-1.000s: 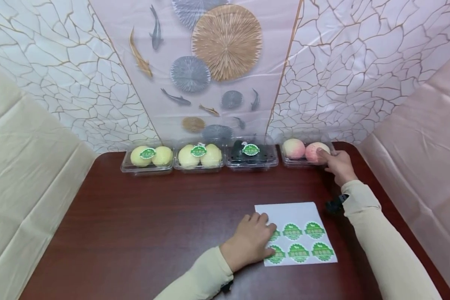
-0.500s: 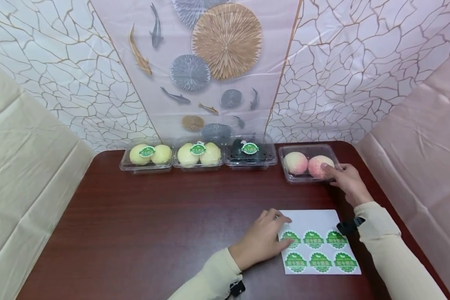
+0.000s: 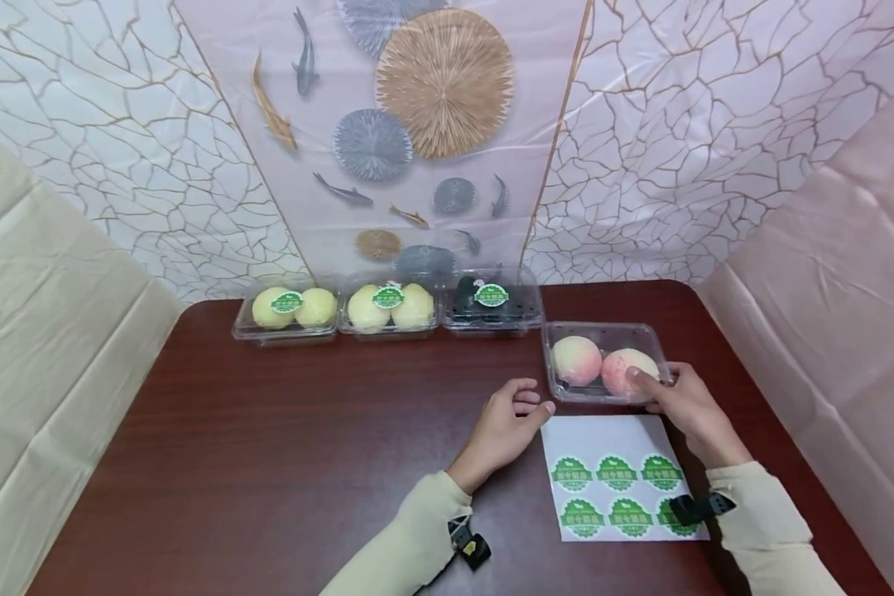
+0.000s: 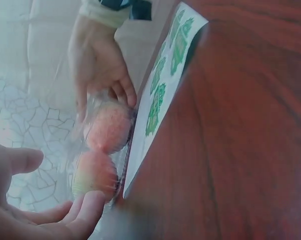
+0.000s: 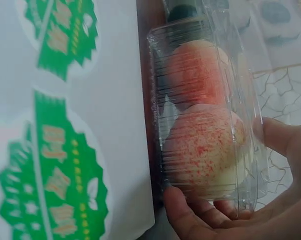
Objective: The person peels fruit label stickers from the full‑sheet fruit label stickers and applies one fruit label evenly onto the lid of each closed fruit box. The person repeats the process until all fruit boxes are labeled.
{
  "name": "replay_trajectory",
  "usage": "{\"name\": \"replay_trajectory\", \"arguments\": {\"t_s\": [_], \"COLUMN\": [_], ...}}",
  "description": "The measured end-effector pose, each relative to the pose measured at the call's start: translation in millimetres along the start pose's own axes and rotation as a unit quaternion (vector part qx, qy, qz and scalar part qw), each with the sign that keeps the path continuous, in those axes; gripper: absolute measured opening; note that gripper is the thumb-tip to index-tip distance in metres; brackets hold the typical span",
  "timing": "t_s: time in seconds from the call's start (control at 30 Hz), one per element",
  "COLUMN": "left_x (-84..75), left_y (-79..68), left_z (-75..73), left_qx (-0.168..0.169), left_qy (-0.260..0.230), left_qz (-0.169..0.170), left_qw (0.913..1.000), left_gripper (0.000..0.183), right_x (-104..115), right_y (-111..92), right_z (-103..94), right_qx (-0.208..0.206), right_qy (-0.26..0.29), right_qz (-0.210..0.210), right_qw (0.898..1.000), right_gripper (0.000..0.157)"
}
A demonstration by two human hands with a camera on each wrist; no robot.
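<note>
My right hand grips the right end of a clear plastic fruit box, thumb on the lid and fingers beneath in the right wrist view. Inside lie two pink-and-cream peaches. The box carries no sticker on its lid and sits just behind a white sticker sheet printed with green scalloped labels. Beside the box's near left corner, my left hand has its fingers loosely bent, holding nothing. Whether its fingertips touch the box, I cannot tell.
Along the back of the dark red table stand three labelled clear boxes: two with pale yellow fruit, one with dark contents. Patterned cloth hangs behind, and pale cloth walls flank both sides.
The right hand has pulled the peach box forward from the back row. The sticker sheet shifted right under the left hand, which then let go and moved up towards the box.
</note>
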State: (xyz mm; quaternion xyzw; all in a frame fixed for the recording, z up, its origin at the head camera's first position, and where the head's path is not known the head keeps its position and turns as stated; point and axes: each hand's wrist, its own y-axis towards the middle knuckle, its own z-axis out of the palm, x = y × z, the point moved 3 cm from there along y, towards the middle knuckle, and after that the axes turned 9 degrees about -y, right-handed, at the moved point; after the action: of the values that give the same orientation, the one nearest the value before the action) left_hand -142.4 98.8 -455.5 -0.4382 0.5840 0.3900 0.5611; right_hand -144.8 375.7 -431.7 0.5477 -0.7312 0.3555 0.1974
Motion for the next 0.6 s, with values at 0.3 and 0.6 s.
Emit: {"name": "replay_trajectory", "arguments": {"t_s": [0.3, 0.6], "left_x": [6.2, 9.8], "left_y": [6.6, -0.2], "left_z": [-10.5, -40.7], "left_qx": [-0.024, -0.052], "left_qy": [-0.077, -0.160], "left_qz": [-0.005, -0.018], "left_qw": [0.9968, 0.9855], "left_gripper": [0.040, 0.040], "right_x": [19.6, 37.9], "right_y": [-12.2, -20.2], "right_z": [20.7, 31.5], "right_qx": [0.030, 0.073], "right_qy": [-0.019, -0.004], "right_qz": [-0.044, -0.075], "right_qw": [0.998, 0.994], "right_gripper": [0.077, 0.070]}}
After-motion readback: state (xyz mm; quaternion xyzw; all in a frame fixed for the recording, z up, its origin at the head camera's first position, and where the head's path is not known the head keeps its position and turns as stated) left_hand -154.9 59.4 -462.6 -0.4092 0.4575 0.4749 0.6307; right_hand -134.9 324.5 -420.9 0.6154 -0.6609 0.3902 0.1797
